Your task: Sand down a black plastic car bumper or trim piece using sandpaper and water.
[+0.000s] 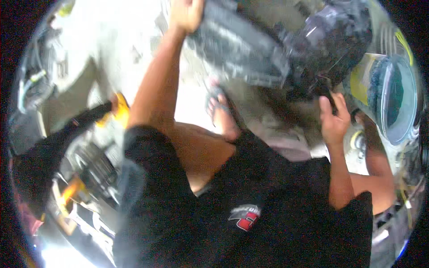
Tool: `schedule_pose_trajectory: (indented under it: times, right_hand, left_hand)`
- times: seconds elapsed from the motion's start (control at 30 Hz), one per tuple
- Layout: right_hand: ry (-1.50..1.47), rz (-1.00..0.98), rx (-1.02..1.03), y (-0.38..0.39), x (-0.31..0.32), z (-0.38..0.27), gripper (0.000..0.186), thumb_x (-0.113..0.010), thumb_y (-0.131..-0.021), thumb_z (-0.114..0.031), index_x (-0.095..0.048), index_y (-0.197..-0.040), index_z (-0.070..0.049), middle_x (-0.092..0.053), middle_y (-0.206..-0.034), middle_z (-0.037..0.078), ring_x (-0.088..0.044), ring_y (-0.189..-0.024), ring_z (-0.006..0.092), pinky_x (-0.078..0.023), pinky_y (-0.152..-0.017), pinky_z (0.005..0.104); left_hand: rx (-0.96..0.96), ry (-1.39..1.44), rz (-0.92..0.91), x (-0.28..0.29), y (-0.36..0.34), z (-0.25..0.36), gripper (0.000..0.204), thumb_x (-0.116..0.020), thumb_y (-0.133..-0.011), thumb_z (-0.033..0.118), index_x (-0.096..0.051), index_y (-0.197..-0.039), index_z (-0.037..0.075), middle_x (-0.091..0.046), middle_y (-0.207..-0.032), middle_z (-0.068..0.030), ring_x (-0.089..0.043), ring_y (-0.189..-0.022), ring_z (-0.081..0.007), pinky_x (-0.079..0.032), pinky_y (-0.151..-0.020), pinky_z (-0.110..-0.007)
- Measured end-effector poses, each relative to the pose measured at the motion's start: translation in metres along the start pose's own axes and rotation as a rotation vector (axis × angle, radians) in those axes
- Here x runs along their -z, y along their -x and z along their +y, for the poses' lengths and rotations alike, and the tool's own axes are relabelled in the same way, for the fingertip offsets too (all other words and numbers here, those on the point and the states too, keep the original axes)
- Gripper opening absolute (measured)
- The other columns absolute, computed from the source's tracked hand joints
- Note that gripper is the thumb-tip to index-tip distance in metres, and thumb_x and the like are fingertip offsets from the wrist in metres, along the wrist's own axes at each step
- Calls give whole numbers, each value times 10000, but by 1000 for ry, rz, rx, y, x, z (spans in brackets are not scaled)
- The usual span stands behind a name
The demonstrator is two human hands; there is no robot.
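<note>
At the top, my left hand is closed at the left end of a long, dark grey, box-like part. Motion blurs that part, and its exact kind does not show. A glossy black bulky thing, perhaps wrapped in plastic, lies against its right end. Below this black mass is my right hand, thumb and fingers curled upward around something small and dark. What the right fingers hold merges with the dark shapes behind and cannot be made out.
A round pail with a pale rim stands at the right, beside a yellow surface. My sandalled foot rests on the floor below the grey part. At left, a black-sleeved arm reaches toward a yellow thing near dark machine parts.
</note>
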State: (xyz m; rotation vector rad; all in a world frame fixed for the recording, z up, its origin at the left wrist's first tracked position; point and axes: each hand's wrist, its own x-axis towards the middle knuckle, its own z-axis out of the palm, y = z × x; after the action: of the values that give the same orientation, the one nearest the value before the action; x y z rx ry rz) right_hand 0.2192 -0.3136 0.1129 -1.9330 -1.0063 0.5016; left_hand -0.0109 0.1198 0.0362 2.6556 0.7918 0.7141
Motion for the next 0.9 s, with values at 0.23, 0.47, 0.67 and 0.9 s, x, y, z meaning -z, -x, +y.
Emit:
schedule_pose_trajectory:
  times: [0.23, 0.47, 0.67, 0.9]
  right_hand:
    - [-685, 468, -708, -22, 55, -39, 199, -679, -1016, -321, -622, -1021, -130, -550, -762, -54, -454, -524, 29, -306, -420, 210]
    - [-755, 354, -442, -17, 73, -73, 209, -660, -1029, -293, -629, -948, -104, -511, -729, -63, -429, -558, 28, -316, -490, 219]
    - [-838, 394, -382, -1, 113, -71, 202, -676, -1022, -291, -619, -965, -106, -534, -758, -55, -437, -542, 11, -278, -437, 200]
    - [-821, 443, -328, 15, 156, -66, 232, -666, -1029, -277, -680, -1098, -56, -549, -769, -57, -427, -582, 38, -350, -525, 225]
  left_hand:
    - [-263, -125, -281, 84, -55, 106, 257, -589, -871, 279, -754, -993, 125, -697, -1151, -164, -612, -1159, -381, -435, -1071, -480]
    - [-73, -238, -911, 82, -74, 175, 454, -614, -919, 496, -733, -925, 57, -713, -904, -208, -678, -881, -419, -553, -827, -455]
    - [105, -291, -865, 69, -61, 199, 536, -587, -929, 570, -760, -903, 63, -713, -866, -233, -688, -899, -446, -541, -794, -470]
    - [346, -290, -729, 93, -32, 264, 623, -489, -991, 582, -750, -843, 35, -671, -823, -289, -675, -878, -473, -522, -779, -500]
